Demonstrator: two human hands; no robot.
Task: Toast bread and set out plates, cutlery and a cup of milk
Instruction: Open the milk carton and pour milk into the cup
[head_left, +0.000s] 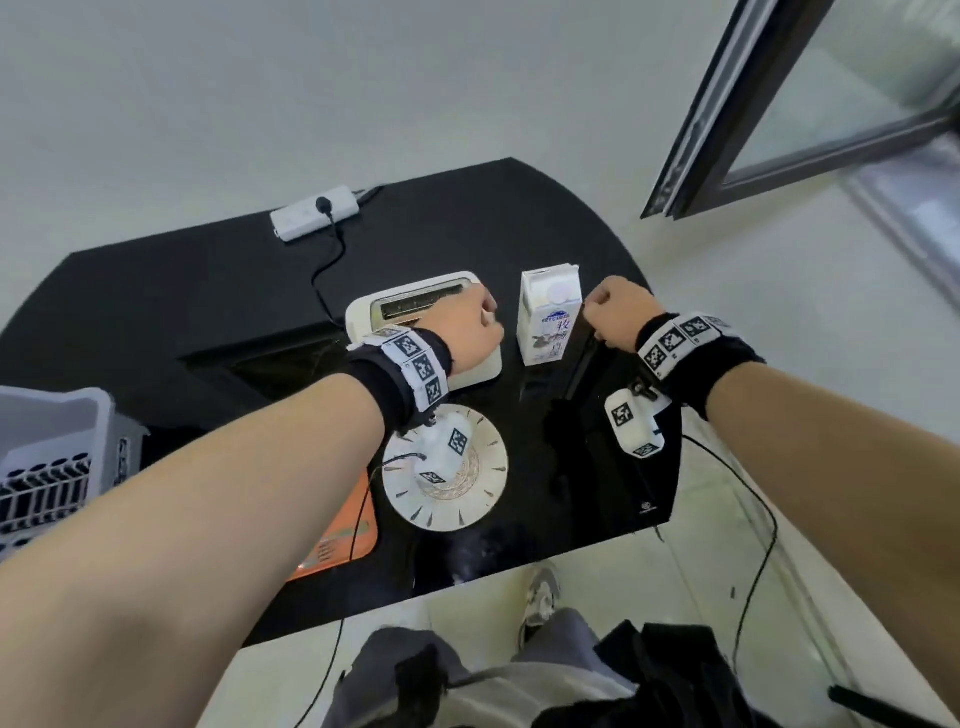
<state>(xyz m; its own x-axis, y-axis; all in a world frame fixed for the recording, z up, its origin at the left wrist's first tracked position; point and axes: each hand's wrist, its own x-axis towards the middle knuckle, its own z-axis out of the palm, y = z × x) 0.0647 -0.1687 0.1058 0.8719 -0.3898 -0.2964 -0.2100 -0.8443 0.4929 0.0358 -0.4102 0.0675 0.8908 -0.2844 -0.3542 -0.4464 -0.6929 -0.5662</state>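
Glossy black table (218, 291), curved far edge: we log it as bearing every item. Cream plastic toaster (415, 312), rounded box, long axis and slot running left to right; our left hand (470, 327) lies on its right end, fingers curled down over it, grip hidden. White round plate (478, 486) with dark rim ticks, just nearer than the toaster, under our left wrist. White upright milk carton (548, 319), between our hands. Right hand (615, 314), just right of the carton, closed in a fist; what it pinches we cannot tell.
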